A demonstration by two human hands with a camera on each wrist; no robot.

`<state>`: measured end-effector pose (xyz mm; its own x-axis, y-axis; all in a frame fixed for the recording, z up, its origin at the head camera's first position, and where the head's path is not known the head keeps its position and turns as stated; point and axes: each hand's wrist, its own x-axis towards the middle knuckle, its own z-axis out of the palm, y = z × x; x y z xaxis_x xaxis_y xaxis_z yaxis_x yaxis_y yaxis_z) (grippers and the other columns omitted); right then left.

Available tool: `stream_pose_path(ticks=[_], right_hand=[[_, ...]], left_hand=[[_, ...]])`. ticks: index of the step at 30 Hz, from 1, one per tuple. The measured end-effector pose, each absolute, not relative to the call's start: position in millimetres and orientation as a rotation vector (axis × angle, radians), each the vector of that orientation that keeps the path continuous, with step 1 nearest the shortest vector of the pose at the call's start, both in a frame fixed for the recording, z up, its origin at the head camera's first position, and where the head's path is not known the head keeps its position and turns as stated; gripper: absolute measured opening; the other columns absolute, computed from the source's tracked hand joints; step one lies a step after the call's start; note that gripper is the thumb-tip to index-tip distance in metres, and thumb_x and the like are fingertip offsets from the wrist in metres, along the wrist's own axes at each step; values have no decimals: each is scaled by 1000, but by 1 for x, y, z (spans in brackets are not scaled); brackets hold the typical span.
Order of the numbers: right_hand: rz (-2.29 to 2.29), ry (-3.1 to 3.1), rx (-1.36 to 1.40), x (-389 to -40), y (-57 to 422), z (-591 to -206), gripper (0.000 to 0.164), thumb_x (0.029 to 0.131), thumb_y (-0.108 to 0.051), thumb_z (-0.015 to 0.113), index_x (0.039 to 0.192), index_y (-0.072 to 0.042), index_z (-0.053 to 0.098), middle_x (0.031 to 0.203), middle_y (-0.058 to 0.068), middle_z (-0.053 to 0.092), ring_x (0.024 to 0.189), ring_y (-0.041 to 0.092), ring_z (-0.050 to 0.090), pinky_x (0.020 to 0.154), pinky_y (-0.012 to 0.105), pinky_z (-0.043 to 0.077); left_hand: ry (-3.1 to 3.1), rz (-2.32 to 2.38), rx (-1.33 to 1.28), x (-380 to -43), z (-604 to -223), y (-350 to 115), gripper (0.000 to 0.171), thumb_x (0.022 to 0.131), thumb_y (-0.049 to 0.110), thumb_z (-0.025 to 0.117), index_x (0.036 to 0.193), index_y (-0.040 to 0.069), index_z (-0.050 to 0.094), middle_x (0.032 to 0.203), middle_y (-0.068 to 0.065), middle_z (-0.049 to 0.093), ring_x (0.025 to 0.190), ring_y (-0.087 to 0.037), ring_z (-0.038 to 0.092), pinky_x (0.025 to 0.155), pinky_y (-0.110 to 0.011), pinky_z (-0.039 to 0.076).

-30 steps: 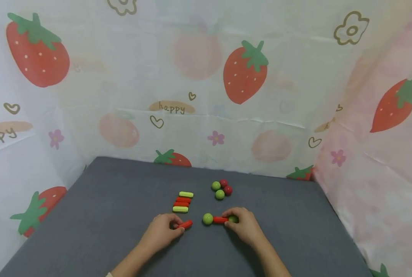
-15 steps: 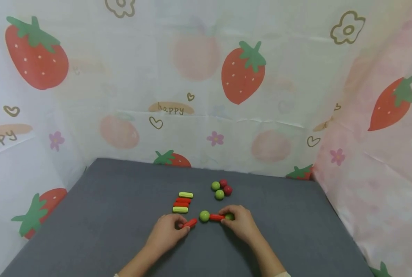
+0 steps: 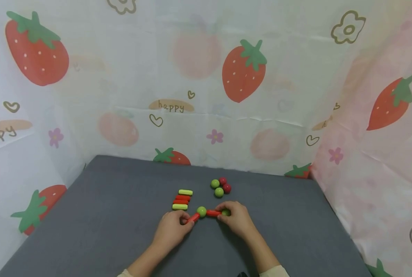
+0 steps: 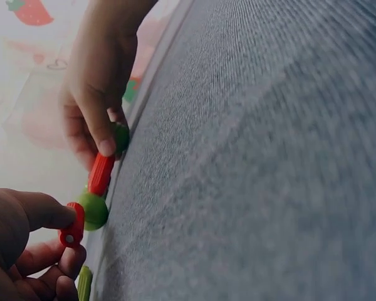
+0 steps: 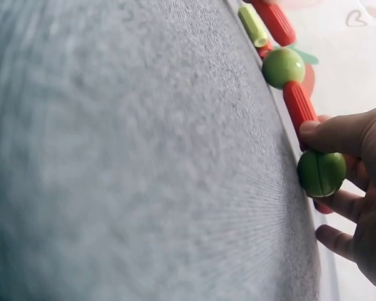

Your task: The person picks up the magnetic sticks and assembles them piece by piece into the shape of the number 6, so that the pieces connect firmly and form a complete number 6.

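Observation:
My left hand (image 3: 172, 229) pinches a red ribbed rod (image 4: 72, 224) between thumb and fingers; a small silvery dot marks its near end. My right hand (image 3: 237, 218) grips a second red rod (image 5: 299, 106) at its right end, close to a green ball (image 5: 321, 172). That rod links this ball with another green ball (image 3: 201, 211) on its left. In the head view the left rod's tip comes right up to the left ball. Whether they touch I cannot tell. Fingers partly cover the right ball in the head view.
Beyond the left hand, yellow-green rods (image 3: 185, 192) and red rods (image 3: 181, 202) lie in a row. Farther back right, green balls (image 3: 219, 192) and dark red balls (image 3: 227, 188) sit clustered on the grey tabletop (image 3: 122, 200). A strawberry-print curtain (image 3: 192, 127) surrounds the table.
The left hand has carried its red rod right and slightly away from the body, up to the left green ball. The right hand has shifted the joined balls and rod slightly left and away.

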<state>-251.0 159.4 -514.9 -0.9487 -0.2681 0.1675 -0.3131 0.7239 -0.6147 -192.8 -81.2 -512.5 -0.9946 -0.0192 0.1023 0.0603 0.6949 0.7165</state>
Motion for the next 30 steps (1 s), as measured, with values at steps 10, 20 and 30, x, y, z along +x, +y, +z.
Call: stream_pose_path(ticks=[10,20,30], right_hand=[[1076,-2869,428,-246,155,-522,19,83,-17,86,98,-25,79,96,-9,70,93,16,59,84,39,46],[1090,-2841,423,-247,158,-515,18,83,-15,85,97,-24,79,94,-8,70,94,16,59,84,40,46],[1077,-2849,421,-250,159,-519,18,83,-17,85,97,-26,79,96,-10,71,96,17,60,86,41,46]], left_hand=[[-2831,-1238,-14,-189,-517,-77,10,84,25,81,84,17,75,70,9,65,58,-8,54,54,-29,44],[-2870,-1258,44,-196,-507,-72,14,84,27,83,86,16,75,72,7,65,60,-10,55,55,-30,44],[-2910,-1345,-1,-202,-508,-72,15,83,28,83,86,15,76,77,7,71,68,-8,60,63,-32,50]])
